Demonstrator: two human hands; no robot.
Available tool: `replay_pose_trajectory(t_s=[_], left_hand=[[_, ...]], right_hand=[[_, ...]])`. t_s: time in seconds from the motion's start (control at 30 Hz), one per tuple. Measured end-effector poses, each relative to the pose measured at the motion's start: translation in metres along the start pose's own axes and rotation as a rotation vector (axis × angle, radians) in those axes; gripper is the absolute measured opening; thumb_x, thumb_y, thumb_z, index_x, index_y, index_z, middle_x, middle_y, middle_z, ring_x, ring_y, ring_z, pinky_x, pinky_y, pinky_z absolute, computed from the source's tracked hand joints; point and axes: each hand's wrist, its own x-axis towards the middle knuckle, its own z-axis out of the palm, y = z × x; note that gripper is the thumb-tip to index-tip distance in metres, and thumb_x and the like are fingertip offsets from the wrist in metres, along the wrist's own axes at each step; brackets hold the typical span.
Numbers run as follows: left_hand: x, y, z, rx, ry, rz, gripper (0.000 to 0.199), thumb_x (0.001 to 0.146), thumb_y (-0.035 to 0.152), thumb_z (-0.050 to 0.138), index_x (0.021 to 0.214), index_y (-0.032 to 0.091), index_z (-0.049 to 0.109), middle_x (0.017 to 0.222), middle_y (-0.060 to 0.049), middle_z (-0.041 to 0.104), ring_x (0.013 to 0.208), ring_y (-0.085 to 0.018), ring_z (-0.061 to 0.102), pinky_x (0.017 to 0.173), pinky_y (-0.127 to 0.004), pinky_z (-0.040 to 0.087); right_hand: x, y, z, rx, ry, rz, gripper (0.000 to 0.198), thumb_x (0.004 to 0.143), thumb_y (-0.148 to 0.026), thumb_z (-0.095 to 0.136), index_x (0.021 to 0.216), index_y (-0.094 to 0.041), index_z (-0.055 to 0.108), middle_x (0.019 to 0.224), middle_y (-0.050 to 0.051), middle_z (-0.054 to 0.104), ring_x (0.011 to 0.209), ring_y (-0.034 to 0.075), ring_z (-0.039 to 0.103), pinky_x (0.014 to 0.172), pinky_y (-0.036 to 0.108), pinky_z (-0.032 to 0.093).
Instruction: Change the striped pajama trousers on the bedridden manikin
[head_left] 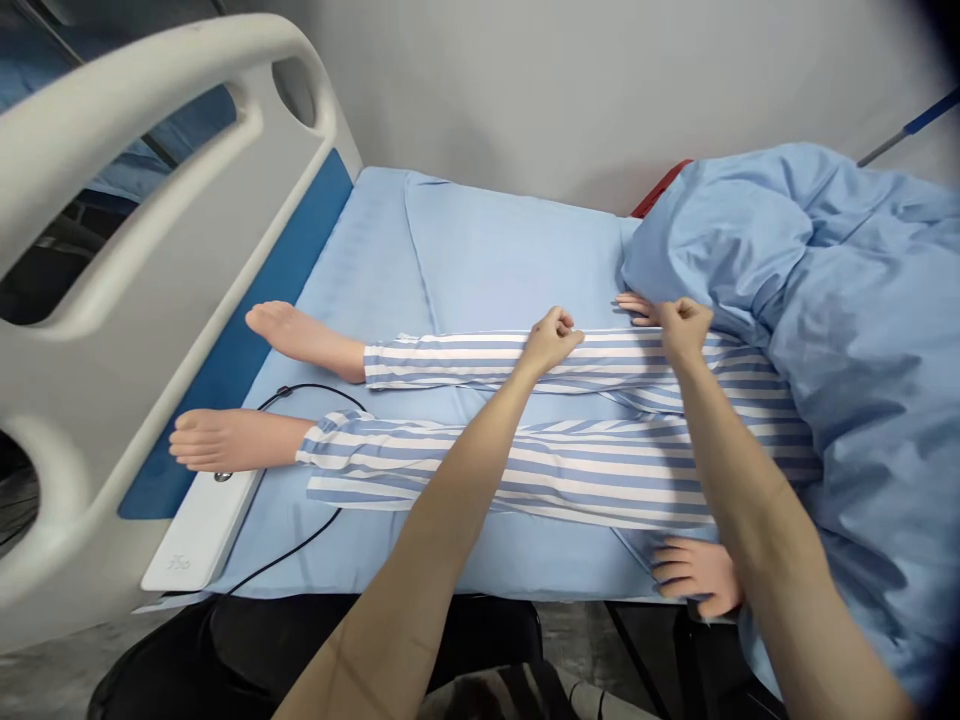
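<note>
The blue sheet [510, 240] lies wide toward the wall [495, 90], narrow along your near edge, with the quilt [870, 300] heaped at your right. The striped trousers [592, 470] lie in the middle, long axis running lengthwise, cuffs pointing left at the footboard [225, 215]. Your left hand [551, 342], loosely curled, is at the far trouser leg [450, 362]; your right hand [684, 326] is balled by the quilt's edge; I cannot tell whether either grips cloth

Matt cloth trousers [570, 475] & quilt [862, 290], smooth plas. footboard [232, 220], smooth rubbery-lkg feet [247, 440]
</note>
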Motion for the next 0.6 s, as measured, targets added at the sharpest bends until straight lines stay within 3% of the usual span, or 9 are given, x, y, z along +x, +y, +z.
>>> replay_pose_trajectory(t_s=[0.1,0.17,0.27,0.4,0.5,0.6], left_hand=[[-0.004,0.003,0.006,0.079,0.011,0.078,0.016,0.071,0.02,0.064,0.077,0.022,0.048,0.066,0.005,0.052,0.065,-0.011,0.049,0.069,-0.026,0.04],[-0.005,0.002,0.009,0.105,0.028,0.095,0.016,0.071,0.019,0.063,0.076,0.021,0.049,0.067,0.005,0.052,0.066,-0.011,0.05,0.07,-0.026,0.041],[-0.005,0.001,0.012,0.135,0.017,0.087,0.015,0.072,0.019,0.064,0.076,0.021,0.05,0.069,0.004,0.054,0.068,-0.012,0.051,0.072,-0.027,0.042],[-0.011,0.003,0.006,0.189,0.036,0.114,0.013,0.072,0.019,0.063,0.076,0.021,0.051,0.075,0.001,0.057,0.074,-0.014,0.054,0.075,-0.028,0.044],[-0.025,0.01,-0.017,0.291,0.21,0.181,0.012,0.074,0.018,0.061,0.073,0.022,0.049,0.08,-0.001,0.058,0.08,-0.016,0.053,0.079,-0.03,0.043],[-0.047,0.018,-0.062,0.343,0.318,0.17,0.018,0.075,0.017,0.059,0.067,0.022,0.044,0.073,0.001,0.054,0.076,-0.015,0.05,0.076,-0.028,0.04]], right_hand=[[0.017,0.023,-0.026,-0.198,0.151,0.012,0.038,0.074,-0.003,0.056,0.048,-0.024,0.037,0.047,-0.007,0.029,0.051,0.009,0.027,0.057,0.032,0.024],[0.021,0.044,-0.036,-0.28,0.168,0.039,0.038,0.075,-0.007,0.057,0.048,-0.025,0.038,0.046,-0.007,0.03,0.051,0.01,0.025,0.059,0.034,0.023],[0.019,0.068,-0.036,-0.352,0.226,0.074,0.038,0.072,-0.008,0.059,0.045,-0.026,0.039,0.042,-0.006,0.03,0.049,0.013,0.025,0.061,0.037,0.021],[0.016,0.078,-0.029,-0.41,0.231,0.062,0.041,0.068,-0.008,0.061,0.042,-0.027,0.036,0.041,-0.007,0.025,0.048,0.014,0.018,0.064,0.039,0.018],[0.017,0.077,-0.031,-0.433,0.193,0.046,0.041,0.065,-0.009,0.064,0.04,-0.027,0.036,0.041,-0.007,0.022,0.049,0.013,0.014,0.064,0.04,0.017],[0.017,0.071,-0.036,-0.431,0.15,0.053,0.04,0.061,-0.011,0.066,0.037,-0.027,0.039,0.039,-0.005,0.025,0.049,0.013,0.014,0.064,0.04,0.018]])
